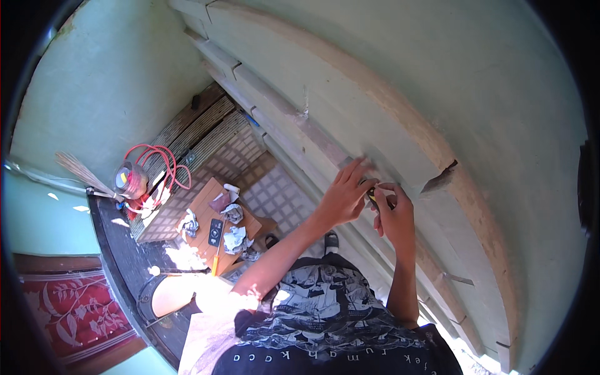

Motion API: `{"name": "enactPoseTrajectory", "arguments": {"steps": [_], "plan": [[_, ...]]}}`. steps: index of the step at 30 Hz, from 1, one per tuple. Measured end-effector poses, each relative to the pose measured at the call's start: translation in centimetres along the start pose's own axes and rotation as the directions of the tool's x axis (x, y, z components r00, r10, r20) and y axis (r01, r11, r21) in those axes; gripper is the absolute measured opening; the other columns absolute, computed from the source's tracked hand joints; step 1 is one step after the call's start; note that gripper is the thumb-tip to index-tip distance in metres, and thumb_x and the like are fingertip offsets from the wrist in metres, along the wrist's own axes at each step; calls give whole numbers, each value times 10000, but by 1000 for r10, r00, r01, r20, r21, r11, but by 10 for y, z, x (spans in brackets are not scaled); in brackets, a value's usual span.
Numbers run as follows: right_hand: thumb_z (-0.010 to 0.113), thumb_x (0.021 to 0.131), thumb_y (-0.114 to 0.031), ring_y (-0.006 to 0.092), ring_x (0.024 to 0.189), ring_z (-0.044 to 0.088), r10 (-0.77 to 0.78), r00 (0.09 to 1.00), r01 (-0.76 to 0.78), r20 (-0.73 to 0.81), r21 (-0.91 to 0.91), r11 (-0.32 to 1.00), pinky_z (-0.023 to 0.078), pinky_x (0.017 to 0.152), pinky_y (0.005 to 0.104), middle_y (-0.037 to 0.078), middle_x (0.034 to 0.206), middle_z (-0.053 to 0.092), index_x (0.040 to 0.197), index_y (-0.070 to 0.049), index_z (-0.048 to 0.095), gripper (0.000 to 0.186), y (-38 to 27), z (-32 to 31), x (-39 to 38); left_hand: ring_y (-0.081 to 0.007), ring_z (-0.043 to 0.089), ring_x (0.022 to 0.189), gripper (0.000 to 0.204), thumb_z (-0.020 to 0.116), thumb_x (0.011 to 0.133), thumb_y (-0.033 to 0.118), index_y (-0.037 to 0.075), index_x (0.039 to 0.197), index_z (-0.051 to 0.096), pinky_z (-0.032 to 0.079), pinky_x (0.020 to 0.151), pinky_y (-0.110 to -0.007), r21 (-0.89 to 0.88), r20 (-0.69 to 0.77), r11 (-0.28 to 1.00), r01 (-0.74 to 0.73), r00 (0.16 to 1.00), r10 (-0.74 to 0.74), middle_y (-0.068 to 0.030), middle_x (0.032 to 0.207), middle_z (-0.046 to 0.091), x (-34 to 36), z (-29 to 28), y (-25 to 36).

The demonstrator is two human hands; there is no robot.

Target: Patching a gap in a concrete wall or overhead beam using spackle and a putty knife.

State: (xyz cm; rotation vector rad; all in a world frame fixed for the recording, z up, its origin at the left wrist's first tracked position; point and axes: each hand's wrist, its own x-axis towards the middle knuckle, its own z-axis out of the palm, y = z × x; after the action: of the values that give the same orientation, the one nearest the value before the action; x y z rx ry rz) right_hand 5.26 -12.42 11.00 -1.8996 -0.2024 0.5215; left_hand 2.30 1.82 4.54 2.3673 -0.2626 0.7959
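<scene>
Hand tool, small, black and yellow, exact kind unclear from where I'm standing. It's between the two hands, at the right hand's fingertips. Right hand is closed around it, thumb and fingers pinching. Left hand is just beside it, fingers stretched toward the wall ledge; can't tell if it grips anything or only steadies.

Handling, my guess: light, stiff hard casing, not fragile; might get slippery if the fingers are dusty. Best hold is round the body, as the right hand has it, clear of the end facing the left fingers in case that's sharp.

Low and left of the left hand: wooden table with crumpled paper. Red hose farther left.
</scene>
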Motion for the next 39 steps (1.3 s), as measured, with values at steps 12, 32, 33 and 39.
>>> {"name": "enactPoseTrajectory", "arguments": {"steps": [12,32,33,39], "plan": [[592,853,-131,338,746,607,-605,769,350,-206,-655,669,477,630,410,166,865,591,931,-23,570,135,-9,21,-18,-288,566,650,356,763,405,177,101,692,567,448,576,-412,-291,106,892,-346,915,390,-43,639,559,7,35,-55],[703,686,-114,286,747,570,-958,252,918,139,-349,191,470,692,389,100,811,536,778,-46,585,165,-11,21,42,-351,551,566,223,667,537,245,84,595,523,431,504,-418,-411,81,907,-91,987,135,-108,567,542,31,21,-43],[703,686,-114,286,747,570,-958,251,918,139,-347,191,470,692,389,100,811,536,778,-46,585,165,-13,23,40,-356,548,557,233,671,529,253,85,587,521,431,505,-424,-392,124,917,-80,983,138,-115,556,539,27,23,-48],[658,734,-231,286,759,570,-961,167,917,222,-392,69,465,710,399,109,836,534,828,-43,588,221,-26,13,22,-376,552,578,284,696,477,278,79,605,539,433,519,-429,-312,169,945,-94,974,153,-127,574,560,22,23,-55]]}}
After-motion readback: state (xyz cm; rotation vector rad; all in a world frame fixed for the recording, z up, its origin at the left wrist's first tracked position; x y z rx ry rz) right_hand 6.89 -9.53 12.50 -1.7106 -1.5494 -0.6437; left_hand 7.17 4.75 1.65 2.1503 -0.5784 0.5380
